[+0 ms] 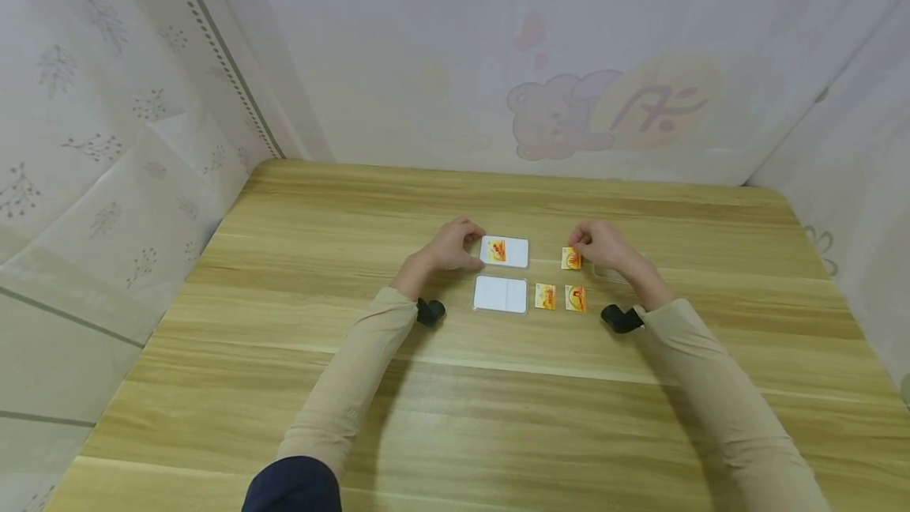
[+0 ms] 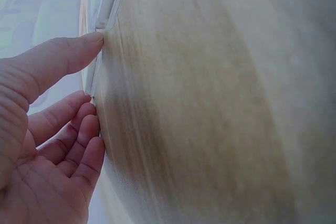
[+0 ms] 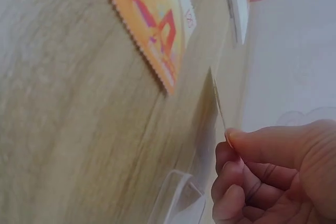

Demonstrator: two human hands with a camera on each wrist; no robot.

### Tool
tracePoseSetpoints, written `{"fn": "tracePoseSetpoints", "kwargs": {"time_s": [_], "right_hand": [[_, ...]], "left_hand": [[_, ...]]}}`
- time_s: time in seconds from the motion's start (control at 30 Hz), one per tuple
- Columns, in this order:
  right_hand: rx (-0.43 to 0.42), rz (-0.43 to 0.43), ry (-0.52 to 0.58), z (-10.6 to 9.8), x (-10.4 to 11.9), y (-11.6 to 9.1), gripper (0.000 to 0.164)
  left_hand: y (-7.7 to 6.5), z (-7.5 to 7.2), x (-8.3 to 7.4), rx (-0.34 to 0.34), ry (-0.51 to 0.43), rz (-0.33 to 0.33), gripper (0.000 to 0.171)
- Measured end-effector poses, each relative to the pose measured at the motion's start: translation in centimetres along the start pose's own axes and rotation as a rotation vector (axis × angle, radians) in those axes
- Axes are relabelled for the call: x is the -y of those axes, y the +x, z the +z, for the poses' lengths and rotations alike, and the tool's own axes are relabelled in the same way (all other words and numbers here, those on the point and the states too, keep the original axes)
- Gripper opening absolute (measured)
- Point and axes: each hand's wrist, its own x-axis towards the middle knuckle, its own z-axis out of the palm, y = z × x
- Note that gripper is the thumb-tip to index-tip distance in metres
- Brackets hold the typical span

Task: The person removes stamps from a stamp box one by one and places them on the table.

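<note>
At the left end of the far white stamp case (image 1: 517, 253), my left hand (image 1: 448, 247) holds its two corners between thumb and fingertips. A red and yellow stamp (image 1: 497, 250) lies on the left half of that case. My right hand (image 1: 604, 243) pinches another stamp (image 1: 571, 258) by its edge; the right wrist view shows this stamp (image 3: 218, 100) edge-on, tilted just over the table. Nearer to me are a second white case (image 1: 490, 293) and two loose stamps, one (image 1: 545, 296) beside the case and one (image 1: 576, 299) further right.
A clear plastic cover (image 1: 607, 273) lies on the wooden table (image 1: 455, 417) under my right wrist, partly hidden by it. Black wrist cameras (image 1: 430, 312) hang below both wrists. A patterned curtain (image 1: 398, 62) stands behind the table's far edge.
</note>
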Motion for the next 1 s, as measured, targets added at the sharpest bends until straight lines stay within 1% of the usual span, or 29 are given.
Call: {"fn": "tracePoseSetpoints", "kwargs": {"time_s": [0.13, 0.4, 0.57, 0.77, 0.87, 0.9, 1.0], "right_hand": [[-0.01, 0.001, -0.038, 0.0, 0.2, 0.0, 0.009], [-0.049, -0.038, -0.116, 0.5, 0.1, 0.3, 0.008], [-0.051, -0.049, -0.138, 0.7, 0.2, 0.4, 0.009], [-0.032, -0.025, -0.159, 0.6, 0.6, 0.3, 0.007], [-0.033, -0.014, -0.168, 0.6, 0.8, 0.3, 0.008], [-0.038, -0.012, -0.174, 0.6, 0.7, 0.3, 0.008], [-0.049, -0.003, -0.193, 0.7, 0.8, 0.3, 0.008]], "left_hand": [[0.0, 0.0, 0.0, 0.002, 0.0, 0.001, 0.054], [0.0, 0.1, 0.1, -0.006, 0.009, 0.008, 0.053], [0.0, 0.1, 0.0, -0.005, 0.002, 0.002, 0.053], [0.0, 0.1, 0.0, 0.004, -0.013, -0.01, 0.053], [0.1, 0.1, 0.3, 0.006, -0.029, -0.002, 0.053], [0.3, 0.3, 0.8, -0.009, -0.034, 0.025, 0.052], [0.5, 0.4, 1.1, -0.007, -0.043, 0.03, 0.052]]}}
